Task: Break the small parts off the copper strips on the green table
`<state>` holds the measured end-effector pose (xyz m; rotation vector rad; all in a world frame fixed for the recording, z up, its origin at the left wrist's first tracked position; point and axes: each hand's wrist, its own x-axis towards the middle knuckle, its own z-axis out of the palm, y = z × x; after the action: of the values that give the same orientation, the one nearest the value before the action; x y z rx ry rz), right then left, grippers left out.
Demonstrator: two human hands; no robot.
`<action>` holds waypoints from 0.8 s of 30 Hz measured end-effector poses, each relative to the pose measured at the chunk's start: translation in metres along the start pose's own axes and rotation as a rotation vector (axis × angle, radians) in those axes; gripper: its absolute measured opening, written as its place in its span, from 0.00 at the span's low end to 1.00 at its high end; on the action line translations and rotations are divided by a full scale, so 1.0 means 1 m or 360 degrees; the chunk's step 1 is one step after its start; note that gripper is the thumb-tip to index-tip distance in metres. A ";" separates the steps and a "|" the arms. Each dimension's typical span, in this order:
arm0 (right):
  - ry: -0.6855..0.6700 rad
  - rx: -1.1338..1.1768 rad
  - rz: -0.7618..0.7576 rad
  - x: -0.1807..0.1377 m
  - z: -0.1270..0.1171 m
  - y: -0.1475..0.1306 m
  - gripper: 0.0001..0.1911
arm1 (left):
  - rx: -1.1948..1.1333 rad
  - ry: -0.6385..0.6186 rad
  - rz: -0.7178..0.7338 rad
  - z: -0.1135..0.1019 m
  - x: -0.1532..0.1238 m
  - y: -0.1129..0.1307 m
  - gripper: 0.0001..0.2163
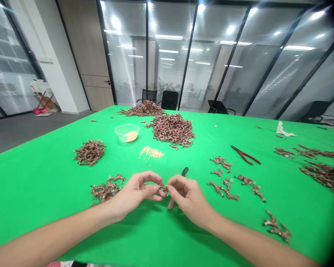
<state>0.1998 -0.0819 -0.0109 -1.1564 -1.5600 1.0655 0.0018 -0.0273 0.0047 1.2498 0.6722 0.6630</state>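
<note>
My left hand [136, 193] and my right hand [186, 196] meet just above the green table [44, 185], near its front middle. Both pinch one small copper-coloured metal piece [161, 186] between thumb and fingertips. The other fingers of each hand are curled. A black tool handle [184, 171] pokes out just behind my right hand, and its remainder is hidden. A small heap of the same copper pieces [105, 189] lies just left of my left hand.
A big copper heap [172, 129] and another [141, 109] lie farther back. A clear plastic tub [126, 132] holds small yellow bits, with more [151, 152] spilled beside it. Red-handled pliers [245, 155] lie to the right. Smaller copper piles [89, 152] [325, 174] [277, 227] dot the cloth.
</note>
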 end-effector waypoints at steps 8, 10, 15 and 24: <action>-0.0009 0.0350 0.0105 0.005 -0.001 0.007 0.16 | 0.0314 -0.0030 0.0050 0.003 -0.003 -0.009 0.18; -0.0002 0.0376 0.0125 0.006 -0.001 0.007 0.16 | 0.0487 -0.0005 0.0043 0.004 -0.006 -0.008 0.18; -0.0006 0.0374 0.0099 0.004 0.002 0.004 0.16 | 0.0802 0.0045 0.0047 0.007 -0.009 -0.002 0.17; 0.0065 0.0041 -0.0048 0.001 0.000 -0.003 0.14 | 0.0056 -0.0040 -0.0083 0.005 -0.004 -0.015 0.23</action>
<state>0.1988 -0.0821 -0.0078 -1.1272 -1.5234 1.0336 0.0043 -0.0362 -0.0084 1.2666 0.6962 0.5939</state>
